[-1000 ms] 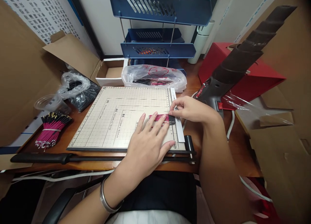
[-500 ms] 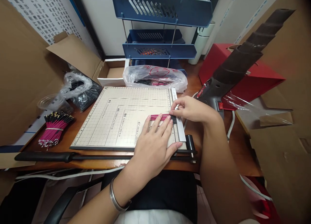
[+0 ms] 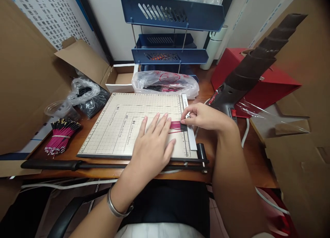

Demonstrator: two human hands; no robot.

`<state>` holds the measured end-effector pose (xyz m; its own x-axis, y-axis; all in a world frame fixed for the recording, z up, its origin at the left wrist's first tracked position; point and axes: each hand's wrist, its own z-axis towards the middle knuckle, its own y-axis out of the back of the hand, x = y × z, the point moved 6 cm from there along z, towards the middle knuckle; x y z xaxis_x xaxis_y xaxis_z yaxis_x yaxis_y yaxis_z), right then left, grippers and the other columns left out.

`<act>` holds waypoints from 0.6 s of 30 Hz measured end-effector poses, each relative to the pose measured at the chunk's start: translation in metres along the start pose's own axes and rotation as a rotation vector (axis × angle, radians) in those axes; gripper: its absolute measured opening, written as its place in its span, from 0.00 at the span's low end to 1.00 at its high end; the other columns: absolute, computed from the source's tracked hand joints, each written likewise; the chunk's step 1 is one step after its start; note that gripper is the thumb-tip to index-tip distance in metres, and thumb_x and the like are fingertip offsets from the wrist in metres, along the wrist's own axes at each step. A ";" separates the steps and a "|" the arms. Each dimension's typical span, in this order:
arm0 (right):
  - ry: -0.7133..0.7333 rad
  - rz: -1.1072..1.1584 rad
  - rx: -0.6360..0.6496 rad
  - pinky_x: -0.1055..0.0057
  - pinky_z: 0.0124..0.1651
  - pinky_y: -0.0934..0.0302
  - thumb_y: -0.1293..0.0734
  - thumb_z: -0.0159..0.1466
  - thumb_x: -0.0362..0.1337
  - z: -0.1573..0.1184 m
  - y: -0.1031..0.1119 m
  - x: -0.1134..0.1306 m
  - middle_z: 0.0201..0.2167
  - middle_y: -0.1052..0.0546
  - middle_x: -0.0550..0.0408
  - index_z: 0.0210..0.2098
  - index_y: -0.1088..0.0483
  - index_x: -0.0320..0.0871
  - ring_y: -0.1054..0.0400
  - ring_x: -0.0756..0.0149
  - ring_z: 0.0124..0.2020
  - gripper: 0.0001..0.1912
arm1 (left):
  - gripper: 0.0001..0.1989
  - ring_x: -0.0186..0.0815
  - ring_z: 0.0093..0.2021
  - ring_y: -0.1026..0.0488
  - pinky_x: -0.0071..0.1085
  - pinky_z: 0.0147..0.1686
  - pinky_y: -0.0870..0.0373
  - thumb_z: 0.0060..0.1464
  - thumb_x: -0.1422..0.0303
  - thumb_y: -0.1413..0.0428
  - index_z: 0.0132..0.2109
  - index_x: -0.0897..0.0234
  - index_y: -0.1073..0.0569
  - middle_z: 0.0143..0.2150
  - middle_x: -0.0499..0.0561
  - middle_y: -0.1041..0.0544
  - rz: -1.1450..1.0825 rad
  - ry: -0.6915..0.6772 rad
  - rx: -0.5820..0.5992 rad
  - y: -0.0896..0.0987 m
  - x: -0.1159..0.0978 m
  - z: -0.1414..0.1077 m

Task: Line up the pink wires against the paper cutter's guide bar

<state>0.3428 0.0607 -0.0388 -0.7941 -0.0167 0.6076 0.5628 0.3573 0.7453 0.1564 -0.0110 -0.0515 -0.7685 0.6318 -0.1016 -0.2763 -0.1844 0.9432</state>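
Observation:
A row of thin pink wires with black ends (image 3: 175,125) lies side by side on the cream gridded board of a paper cutter (image 3: 105,128), the black ends against the white strip (image 3: 190,138) at its right. My left hand (image 3: 152,143) rests flat over the wires' left part, fingers stretched and apart; it hides their other ends. At the upper edge of the row, my right hand (image 3: 202,117) has thumb and forefinger pinched together on the wires near their black ends. The cutter's black-handled arm (image 3: 54,164) lies down along the near side.
A tied bundle of pink wires (image 3: 60,138) lies left of the board. Behind stand an open carton (image 3: 121,74), a plastic bag with wires (image 3: 165,85) and a blue rack (image 3: 170,55). A heat gun (image 3: 232,86) and a red box (image 3: 278,79) occupy the right.
My left hand has slid left along the wires, uncovering more of them near the white strip. My right hand stays at nearly the same spot. The view has shifted slightly.

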 end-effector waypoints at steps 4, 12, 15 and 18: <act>0.031 -0.007 -0.082 0.70 0.35 0.51 0.28 0.66 0.41 -0.005 0.003 0.006 0.22 0.35 0.60 0.40 0.18 0.39 0.44 0.73 0.26 0.11 | 0.23 0.56 0.77 0.36 0.67 0.77 0.46 0.74 0.64 0.49 0.70 0.65 0.27 0.75 0.59 0.29 -0.061 0.034 -0.069 0.012 0.019 0.000; 0.039 0.114 -0.326 0.71 0.33 0.52 0.31 0.66 0.41 -0.047 -0.013 0.010 0.19 0.42 0.60 0.39 0.19 0.42 0.46 0.73 0.24 0.11 | 0.08 0.49 0.53 0.22 0.70 0.72 0.43 0.70 0.66 0.40 0.49 0.60 0.16 0.53 0.52 0.14 -0.110 0.020 -0.028 0.019 0.045 0.021; 0.019 0.087 -0.306 0.71 0.31 0.53 0.31 0.66 0.44 -0.048 -0.011 0.007 0.19 0.42 0.60 0.40 0.19 0.42 0.49 0.74 0.23 0.12 | 0.09 0.49 0.52 0.22 0.73 0.72 0.47 0.70 0.63 0.39 0.47 0.59 0.14 0.51 0.51 0.12 -0.115 -0.022 0.075 0.015 0.048 0.031; 0.038 0.050 -0.289 0.70 0.30 0.55 0.31 0.67 0.45 -0.043 -0.001 0.011 0.20 0.41 0.60 0.40 0.19 0.42 0.50 0.74 0.23 0.13 | 0.08 0.48 0.49 0.21 0.74 0.72 0.49 0.70 0.64 0.39 0.45 0.57 0.14 0.49 0.49 0.12 -0.127 -0.045 0.091 0.015 0.050 0.035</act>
<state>0.3437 0.0195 -0.0214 -0.7576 -0.0425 0.6513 0.6474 0.0778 0.7582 0.1341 0.0440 -0.0318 -0.7037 0.6789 -0.2094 -0.3143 -0.0332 0.9487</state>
